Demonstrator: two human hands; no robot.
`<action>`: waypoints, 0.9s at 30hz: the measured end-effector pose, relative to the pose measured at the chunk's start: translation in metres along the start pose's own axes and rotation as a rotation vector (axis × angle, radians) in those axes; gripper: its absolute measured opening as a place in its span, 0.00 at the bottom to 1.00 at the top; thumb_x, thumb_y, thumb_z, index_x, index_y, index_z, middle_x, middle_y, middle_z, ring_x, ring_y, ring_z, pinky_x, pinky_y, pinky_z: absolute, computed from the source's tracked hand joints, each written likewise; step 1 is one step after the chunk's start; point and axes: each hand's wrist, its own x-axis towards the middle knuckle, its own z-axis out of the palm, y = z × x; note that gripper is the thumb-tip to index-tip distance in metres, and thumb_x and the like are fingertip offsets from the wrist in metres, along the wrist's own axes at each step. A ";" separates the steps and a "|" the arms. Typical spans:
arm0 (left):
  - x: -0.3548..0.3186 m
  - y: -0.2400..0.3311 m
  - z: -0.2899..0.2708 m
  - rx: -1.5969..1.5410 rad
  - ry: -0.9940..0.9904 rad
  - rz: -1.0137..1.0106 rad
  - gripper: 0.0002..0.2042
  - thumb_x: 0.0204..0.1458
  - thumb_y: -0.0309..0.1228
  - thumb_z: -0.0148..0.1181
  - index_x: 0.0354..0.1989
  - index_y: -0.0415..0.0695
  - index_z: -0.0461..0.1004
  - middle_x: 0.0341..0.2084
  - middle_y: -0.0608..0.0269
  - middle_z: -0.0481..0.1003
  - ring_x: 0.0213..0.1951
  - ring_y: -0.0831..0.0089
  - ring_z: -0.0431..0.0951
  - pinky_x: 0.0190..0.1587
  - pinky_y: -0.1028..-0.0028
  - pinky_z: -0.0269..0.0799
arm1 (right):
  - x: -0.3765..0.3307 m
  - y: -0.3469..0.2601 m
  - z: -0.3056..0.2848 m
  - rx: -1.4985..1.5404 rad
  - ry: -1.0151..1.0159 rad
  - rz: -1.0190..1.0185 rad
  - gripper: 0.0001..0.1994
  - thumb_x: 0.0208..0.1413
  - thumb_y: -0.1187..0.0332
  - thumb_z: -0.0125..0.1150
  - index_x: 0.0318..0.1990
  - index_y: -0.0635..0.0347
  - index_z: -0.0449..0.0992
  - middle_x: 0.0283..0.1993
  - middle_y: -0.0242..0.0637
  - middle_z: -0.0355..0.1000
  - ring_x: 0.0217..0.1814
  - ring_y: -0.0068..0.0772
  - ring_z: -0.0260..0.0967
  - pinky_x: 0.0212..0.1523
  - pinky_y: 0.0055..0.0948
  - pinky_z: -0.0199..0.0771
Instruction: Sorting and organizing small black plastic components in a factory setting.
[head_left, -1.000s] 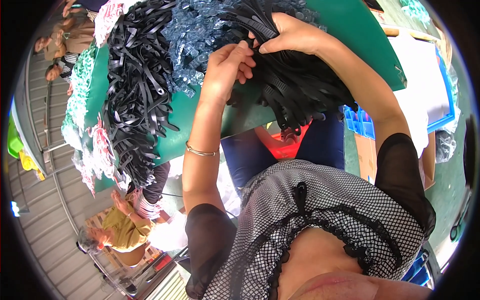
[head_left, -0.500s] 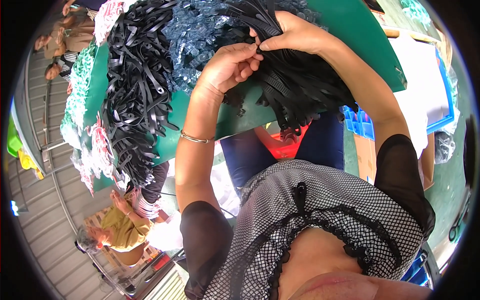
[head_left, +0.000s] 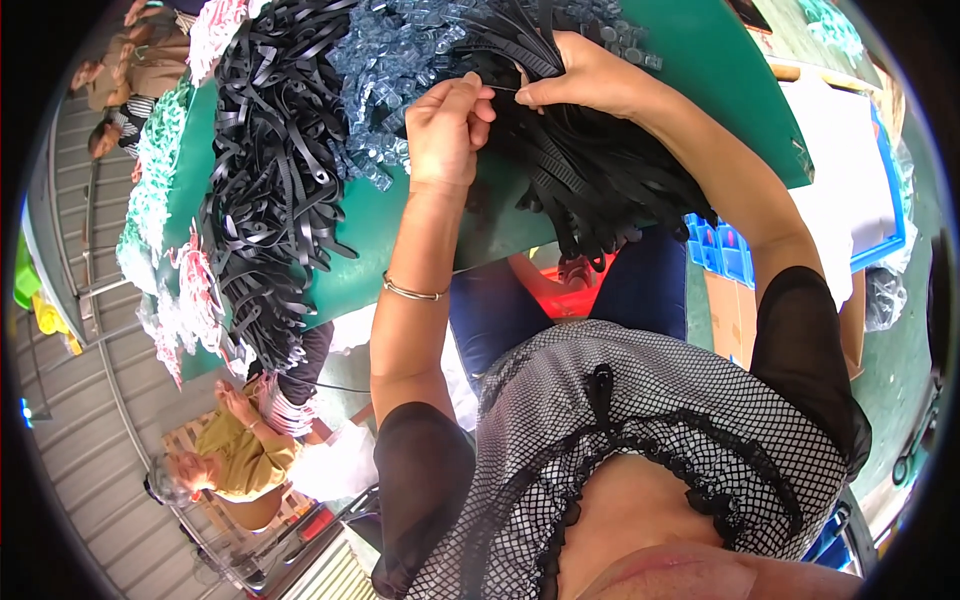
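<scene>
My right hand is closed around the upper part of a thick bundle of black ribbed straps, whose loose ends fan out toward the near edge of the green table. The fingertips of my left hand pinch together. A thin black strand runs taut from them to the right hand's thumb. Beyond my left hand lies a heap of small clear bluish plastic pieces. Farther left, a long pile of black straps covers the table.
Bundles of green-white cords and pink-white cords hang at the table's left edge. A person in a mustard top sits at lower left. A red basket is below the table edge; blue bins stand to the right.
My left hand has moved left, away from the right hand, drawing the thin strand out between them. The right hand keeps its hold on the strap bundle.
</scene>
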 end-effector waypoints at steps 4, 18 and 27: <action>0.005 0.000 -0.005 -0.061 0.031 0.023 0.09 0.51 0.31 0.54 0.25 0.38 0.72 0.14 0.66 0.68 0.12 0.81 0.59 0.14 0.82 0.52 | 0.003 0.004 -0.004 -0.050 -0.028 0.005 0.09 0.44 0.69 0.61 0.32 0.62 0.71 0.27 0.32 0.70 0.30 0.22 0.67 0.34 0.21 0.66; 0.019 0.002 -0.020 0.530 -0.009 0.066 0.10 0.52 0.34 0.53 0.28 0.39 0.72 0.16 0.68 0.70 0.14 0.85 0.63 0.15 0.85 0.55 | 0.004 -0.001 -0.009 0.179 0.056 0.072 0.14 0.49 0.59 0.58 0.35 0.61 0.70 0.27 0.29 0.65 0.26 0.23 0.65 0.34 0.23 0.64; -0.001 0.012 -0.046 0.430 0.048 0.288 0.06 0.50 0.26 0.55 0.33 0.36 0.72 0.21 0.68 0.72 0.22 0.83 0.69 0.26 0.83 0.66 | 0.001 -0.007 -0.004 0.296 0.088 0.115 0.17 0.51 0.59 0.57 0.36 0.67 0.71 0.22 0.29 0.63 0.19 0.20 0.58 0.24 0.21 0.59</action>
